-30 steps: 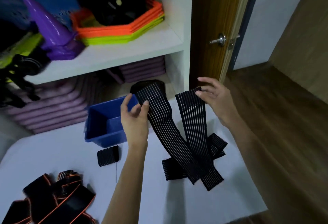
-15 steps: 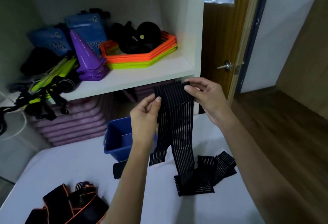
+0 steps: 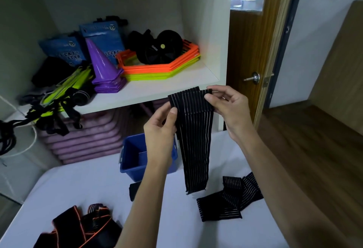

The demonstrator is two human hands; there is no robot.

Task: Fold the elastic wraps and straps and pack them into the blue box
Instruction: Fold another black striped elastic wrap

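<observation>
Left hand (image 3: pixel 161 127) pinches left edge of black striped elastic wrap (image 3: pixel 193 135) near its folded top; right hand (image 3: pixel 228 106) pinches top right corner between thumb and fingers. Wrap held up, doubled over at top, long end hanging down, clear of white table (image 3: pixel 94 184). Blue box (image 3: pixel 133 161) stands open behind left wrist. More striped wraps (image 3: pixel 229 198) lie on table at right; orange-trimmed straps (image 3: pixel 82 226) at near left; small black folded piece (image 3: pixel 133 189) just before box
</observation>
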